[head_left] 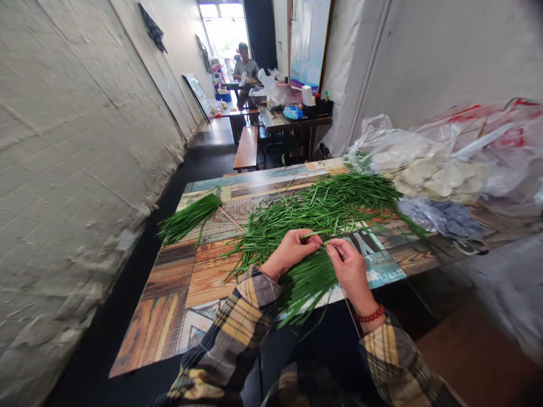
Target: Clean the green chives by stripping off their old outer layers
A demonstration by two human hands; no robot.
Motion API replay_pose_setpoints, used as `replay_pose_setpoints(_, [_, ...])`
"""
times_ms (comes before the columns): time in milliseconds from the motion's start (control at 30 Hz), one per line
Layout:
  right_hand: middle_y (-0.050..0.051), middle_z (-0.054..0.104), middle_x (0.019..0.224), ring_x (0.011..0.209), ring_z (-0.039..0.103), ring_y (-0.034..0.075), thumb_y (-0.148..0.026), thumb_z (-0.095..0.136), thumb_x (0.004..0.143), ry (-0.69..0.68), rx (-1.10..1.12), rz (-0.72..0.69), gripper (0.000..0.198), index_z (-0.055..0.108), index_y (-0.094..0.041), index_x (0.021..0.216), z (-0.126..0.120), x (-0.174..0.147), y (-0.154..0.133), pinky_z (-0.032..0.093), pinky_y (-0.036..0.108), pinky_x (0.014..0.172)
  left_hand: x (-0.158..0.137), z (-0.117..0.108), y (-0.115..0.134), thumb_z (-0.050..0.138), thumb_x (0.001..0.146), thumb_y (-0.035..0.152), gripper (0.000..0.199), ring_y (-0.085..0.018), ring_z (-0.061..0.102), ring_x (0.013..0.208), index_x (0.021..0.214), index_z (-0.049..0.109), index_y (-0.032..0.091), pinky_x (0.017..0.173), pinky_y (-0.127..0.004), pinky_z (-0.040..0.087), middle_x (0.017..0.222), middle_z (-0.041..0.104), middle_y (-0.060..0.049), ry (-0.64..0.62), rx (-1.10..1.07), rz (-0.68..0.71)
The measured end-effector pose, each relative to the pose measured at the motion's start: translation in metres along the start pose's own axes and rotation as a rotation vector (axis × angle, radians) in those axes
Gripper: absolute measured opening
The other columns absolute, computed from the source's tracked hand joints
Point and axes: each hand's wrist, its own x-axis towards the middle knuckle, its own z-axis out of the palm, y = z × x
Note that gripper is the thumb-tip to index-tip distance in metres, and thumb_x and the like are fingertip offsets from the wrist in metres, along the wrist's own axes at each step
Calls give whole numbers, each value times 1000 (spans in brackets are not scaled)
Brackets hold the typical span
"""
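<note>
While both plaid sleeves reach in from the bottom edge, the hands meet over the near edge of the tabletop point(178, 282), which has a patchwork of painted wood planks. The left hand point(291, 251) and the right hand point(350, 265), the latter with a red bead bracelet point(370, 315) at the wrist, each pinch one thin green chive stalk point(324, 242) between thumb and fingertips, so the stalk spans the small gap between them. Under the hands lies a gathered bunch of chives point(303, 285), its ends overhanging the tabletop's near edge. Just beyond spreads a large loose pile of chives point(331, 206), and well apart to the left sits a smaller tidy bundle point(189, 217). At the right, clear plastic bags point(428, 164) hold what look like pale dumplings, though the wrap blurs them. Farther back stand a wooden bench point(247, 148) and cluttered tables, where another person point(245, 65) sits near the bright doorway.
</note>
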Motion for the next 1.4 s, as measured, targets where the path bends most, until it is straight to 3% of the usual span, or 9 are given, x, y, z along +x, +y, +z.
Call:
replay_pose_setpoints(900, [5, 68, 80, 72, 63, 17, -38, 56, 84, -10, 17, 3, 20, 61, -18, 86, 1, 0, 2, 49, 29, 68, 0, 1, -1, 64, 69, 29, 19, -7, 42, 57, 74, 63, 10, 55, -20, 31, 61, 51, 3, -17, 13, 7])
replay_pose_setpoints(1067, [4, 66, 79, 70, 62, 17, -36, 56, 83, -1, 33, 19, 21, 60, -18, 93, 1, 0, -2, 49, 30, 67, 0, 1, 1, 63, 69, 28, 17, -7, 41, 57, 71, 63, 10, 55, -20, 31, 61, 50, 3, -12, 35, 27])
replay_pose_setpoints(1233, [-1, 59, 65, 57, 54, 15, -36, 55, 84, 6, -38, 6, 30, 61, -20, 108, -1, -1, -4, 45, 27, 56, 0, 0, 1, 61, 70, 24, 14, -7, 40, 57, 68, 60, 11, 56, -21, 32, 60, 49, 3, -17, 64, 59])
replay_pose_setpoints(1400, [-2, 56, 64, 56, 49, 14, -35, 53, 86, -27, -82, 0, 29, 62, -21, 109, -3, -1, -6, 42, 26, 54, 0, 0, 0, 60, 71, 23, 13, -7, 40, 58, 68, 60, 11, 57, -21, 32, 61, 48, 3, -20, 76, 88])
